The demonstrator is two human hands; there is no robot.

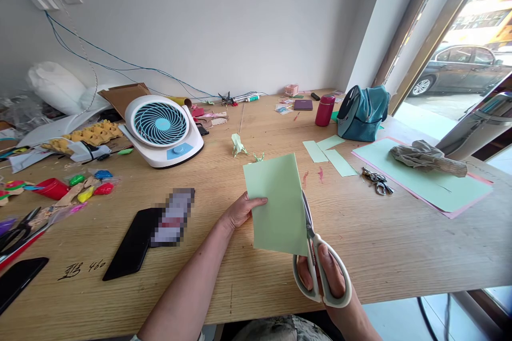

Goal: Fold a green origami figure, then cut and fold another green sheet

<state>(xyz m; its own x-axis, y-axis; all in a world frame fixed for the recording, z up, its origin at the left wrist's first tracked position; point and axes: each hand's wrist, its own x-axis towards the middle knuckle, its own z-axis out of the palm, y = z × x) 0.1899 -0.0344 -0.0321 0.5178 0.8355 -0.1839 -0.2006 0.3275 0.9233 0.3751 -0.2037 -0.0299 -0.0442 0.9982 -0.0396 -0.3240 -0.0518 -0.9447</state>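
My left hand [239,211] pinches the left edge of a light green paper sheet [276,205], holding it upright over the wooden table [400,245]. My right hand [326,277] has its fingers through the white handles of scissors [316,256]. The blades run up along the sheet's right edge. Small green folded paper figures [238,145] stand just beyond the sheet.
Green paper strips [330,157], a large green sheet on pink [432,181] with a crumpled grey wad [426,157], keys [378,181], a teal bag [362,112] and a red bottle [325,110] lie right. A white fan [162,128], clay bits [88,184] and black phones [134,242] lie left.
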